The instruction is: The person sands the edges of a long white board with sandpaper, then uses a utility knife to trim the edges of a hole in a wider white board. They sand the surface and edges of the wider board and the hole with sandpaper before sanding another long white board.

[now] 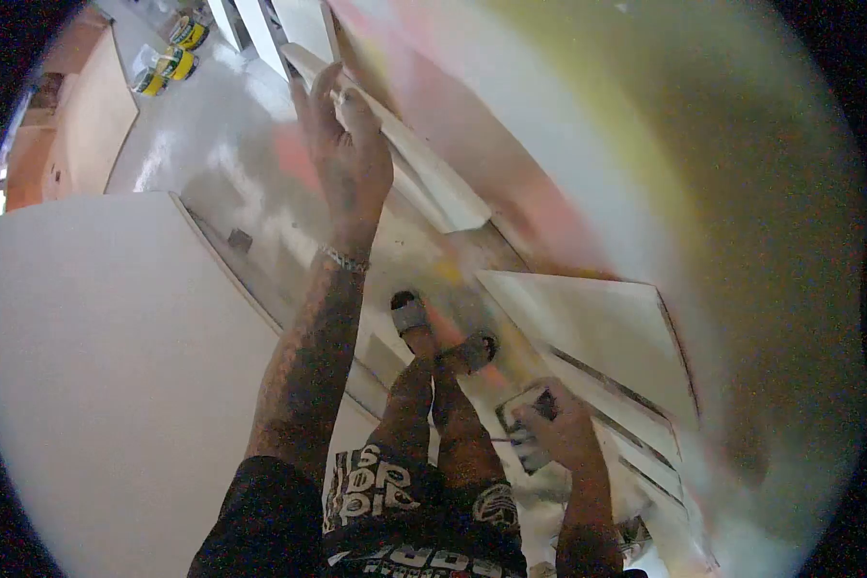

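My left hand (352, 169), with a chain bracelet on the wrist, reaches to the upper end of a narrow white panel (438, 188). Its fingers and thumb are bent about the panel's edge, and the panel tilts out from the wall. Lower down, my right hand (564, 429) grips a flat rectangular pad (528, 448), pale with dark patches. The thumb lies across the pad's face; the exact kind of pad is too blurred to make out. Beside that hand a wider white panel (597, 313) leans at the wall.
Pink, yellow and white paint marks the wall (636, 125) on the right. A large white board (87, 356) fills the left side. Yellow tubs (175, 64) stand on the stained floor (202, 125) at the far end. More white panels (260, 34) stand upright beyond my left hand.
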A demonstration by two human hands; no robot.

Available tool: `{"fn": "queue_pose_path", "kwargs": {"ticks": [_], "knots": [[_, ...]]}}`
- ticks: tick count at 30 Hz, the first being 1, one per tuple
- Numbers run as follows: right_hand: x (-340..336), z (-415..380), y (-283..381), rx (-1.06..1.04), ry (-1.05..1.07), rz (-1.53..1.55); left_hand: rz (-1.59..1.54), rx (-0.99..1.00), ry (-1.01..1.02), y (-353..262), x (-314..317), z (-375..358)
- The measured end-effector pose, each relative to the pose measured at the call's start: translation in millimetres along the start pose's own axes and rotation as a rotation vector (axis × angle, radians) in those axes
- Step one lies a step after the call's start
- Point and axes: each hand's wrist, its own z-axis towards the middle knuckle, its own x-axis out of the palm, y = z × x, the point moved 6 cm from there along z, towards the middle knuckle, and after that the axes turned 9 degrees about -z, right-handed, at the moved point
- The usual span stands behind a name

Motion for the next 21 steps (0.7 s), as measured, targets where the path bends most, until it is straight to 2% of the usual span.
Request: {"fn": "queue_pose_path", "kwargs": {"ticks": [2, 5, 6, 8, 10, 14, 16, 20, 21], "knots": [[11.9, -13.1, -33.0, -0.053, 0.011, -0.007, 0.036, 0.028, 0.027, -8.6, 0.5, 7.3], [21.6, -41.2, -50.0, -0.012, 0.060, -0.066, 0.183, 0.017, 0.037, -14.4, 7.1, 21.9], [-31.5, -32.5, -18.9, -0.010, 0.083, -0.060, 0.295, -0.007, 0.043, -20.6, 62.6, 67.5], [-39.5, -40.2, -33.9, -0.014, 0.102, -0.049, 0.310, -0.028, 0.039, -23.2, 76.6, 72.5], [-44.5, -12.5, -35.2, 0.038, 0.085, -0.018, 0.400, -0.061, 0.070, 8.9, 93.0, 86.0], [-55.3, -10.3, -91.5, -0.025, 0.001, -0.102, 0.397, -0.044, 0.064, -9.9, 99.1, 73.6], [-56.0, -7.8, -106.9, -0.102, -0.012, -0.178, 0.443, 0.027, -0.001, -0.5, 100.4, 74.0], [-75.9, 0.8, -142.6, -0.069, -0.025, -0.123, 0.444, 0.113, 0.041, 22.7, 127.9, 74.2], [-76.8, 2.0, -154.6, -0.079, 0.002, -0.194, 0.432, 0.206, 0.038, 31.4, 128.5, 74.5]]}}
